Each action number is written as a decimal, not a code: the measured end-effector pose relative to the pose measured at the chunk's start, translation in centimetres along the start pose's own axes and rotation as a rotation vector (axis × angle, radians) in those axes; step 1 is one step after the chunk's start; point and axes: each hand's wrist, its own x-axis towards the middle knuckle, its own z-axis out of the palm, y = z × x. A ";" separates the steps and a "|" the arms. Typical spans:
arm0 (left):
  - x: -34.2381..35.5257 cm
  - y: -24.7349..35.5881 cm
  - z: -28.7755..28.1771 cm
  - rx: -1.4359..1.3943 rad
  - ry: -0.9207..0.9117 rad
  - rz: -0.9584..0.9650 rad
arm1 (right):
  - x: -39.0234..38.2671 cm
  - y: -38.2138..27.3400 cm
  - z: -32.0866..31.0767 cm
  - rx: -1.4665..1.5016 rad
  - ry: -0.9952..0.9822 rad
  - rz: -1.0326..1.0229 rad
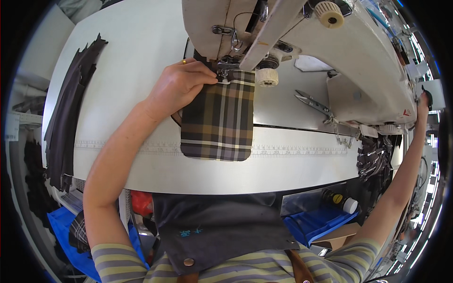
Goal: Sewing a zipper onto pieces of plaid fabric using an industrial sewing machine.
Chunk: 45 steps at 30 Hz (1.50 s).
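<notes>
A plaid fabric piece [218,118] in brown, black, grey and white, with rounded near corners, lies flat on the sewing machine's bed. Its far edge reaches the presser foot [223,74]. My left hand [183,84] is closed in a pinch at that far edge, thumb and forefinger just left of the foot; a ring shows on one finger. Stretched far to the right, my right hand [425,100] is at the right end of the sewing machine [363,56], by a white and black part. Its fingers are too small and hidden to read.
Thread snips [312,101] lie on the bed, right of the fabric. A ruler strip [297,150] crosses the white table. Dark cloth strips [75,113] are piled at the left edge. Dark scraps [375,160] hang at the right; a white-capped bottle [348,204] lies below the table.
</notes>
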 end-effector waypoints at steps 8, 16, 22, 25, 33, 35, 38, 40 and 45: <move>0.3 0.4 -0.2 0.025 -0.003 0.005 | -1.3 -3.6 -0.3 0.199 -0.053 0.205; 0.8 0.2 -0.1 -0.035 -0.032 -0.025 | -4.4 -9.6 -6.6 0.448 -0.043 0.416; 0.0 0.3 -0.8 0.027 -0.060 -0.025 | -12.5 -37.7 -19.6 0.887 0.621 0.279; 1.0 -0.2 -2.1 0.045 -0.160 -0.094 | -21.3 -46.1 -19.1 1.031 0.442 0.019; 7.4 -13.2 0.9 0.816 0.206 -0.520 | -25.4 -65.4 -18.0 1.248 -0.389 -0.481; 9.3 -13.2 2.0 0.684 0.224 -0.530 | -24.3 -67.0 -17.0 1.209 -0.379 -0.500; 11.8 -12.7 2.2 0.312 0.271 -0.567 | -23.9 -67.7 -15.0 1.047 -0.282 -0.557; 12.7 -12.6 1.8 0.074 0.296 -0.588 | -24.6 -67.6 -14.6 1.045 -0.230 -0.539; 11.2 -16.0 -3.4 -0.079 0.460 -0.650 | -24.6 -67.5 -14.7 0.985 -0.239 -0.527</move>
